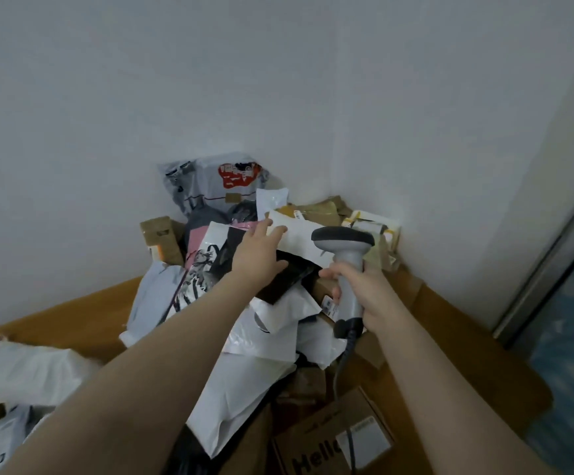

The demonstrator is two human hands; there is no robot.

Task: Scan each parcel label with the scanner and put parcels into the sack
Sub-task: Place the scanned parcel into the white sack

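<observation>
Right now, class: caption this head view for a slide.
Left hand touches a white parcel; right hand grips the scanner.

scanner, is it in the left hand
No, the right hand grips the scanner by its handle, while the left hand lies on a white parcel.

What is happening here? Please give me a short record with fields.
setting: parcel pile heaped in a wall corner
left hand: stretched forward, fingers laid on a white parcel high on the pile
right hand: grips the grey scanner by its handle, head close to that parcel
cable: hangs from the scanner's handle down over the pile
foreground: cardboard box printed "Hello", label on top
sack: cannot tell which item it is
</observation>
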